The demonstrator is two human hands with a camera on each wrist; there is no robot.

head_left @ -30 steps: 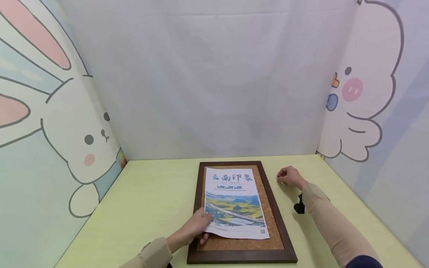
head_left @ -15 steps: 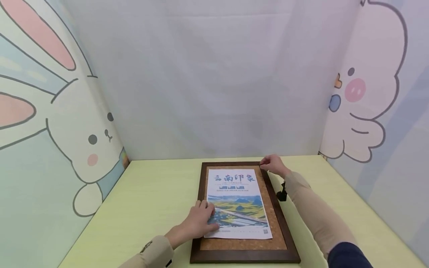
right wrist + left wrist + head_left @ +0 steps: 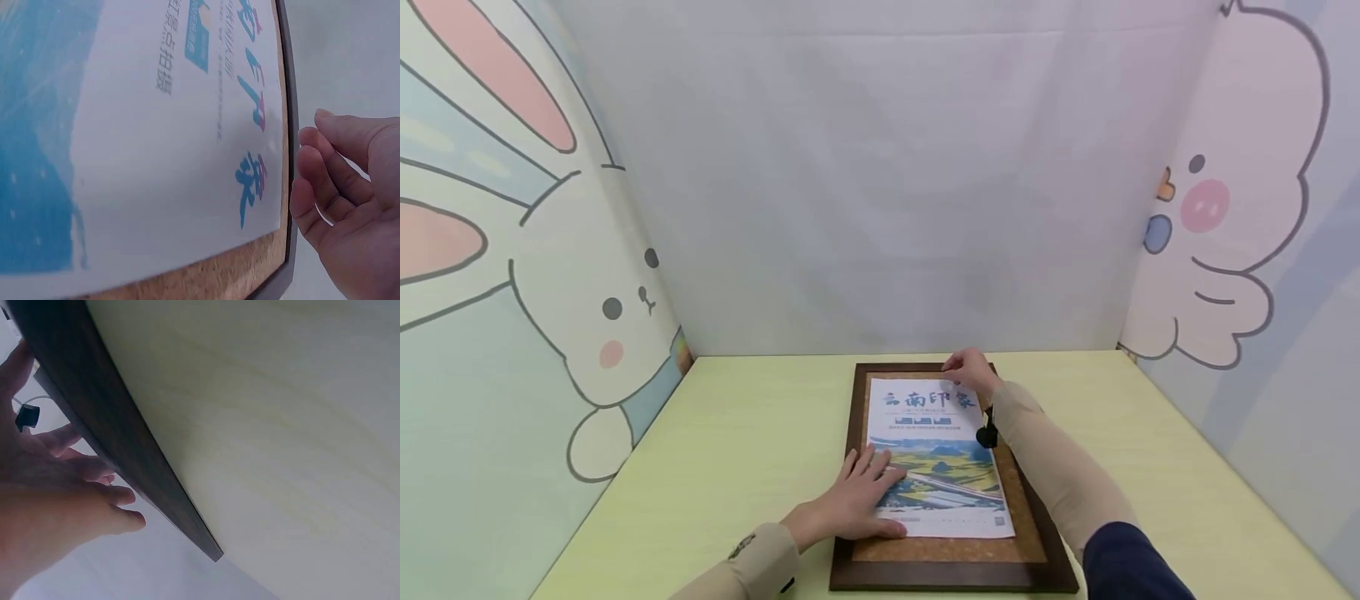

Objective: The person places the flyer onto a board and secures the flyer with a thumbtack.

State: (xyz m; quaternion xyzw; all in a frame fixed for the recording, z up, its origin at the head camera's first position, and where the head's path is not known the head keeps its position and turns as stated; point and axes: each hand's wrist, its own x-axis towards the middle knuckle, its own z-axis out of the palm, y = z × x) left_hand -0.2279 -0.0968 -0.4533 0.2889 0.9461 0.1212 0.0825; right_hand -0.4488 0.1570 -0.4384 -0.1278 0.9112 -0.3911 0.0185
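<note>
Now the left hand lies flat with fingers spread on the poster at its 8 o'clock corner, while the right hand, fingers loosely curled and holding nothing, sits at its 1 o'clock corner, over the cork board on the table.

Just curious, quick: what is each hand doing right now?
Left hand: open, pressing flat on the poster.
Right hand: fingers loosely curled, holding nothing visible.

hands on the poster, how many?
1. Left hand lies flat on the poster at its near left part. Right hand hovers at the far right corner; contact unclear.
</note>
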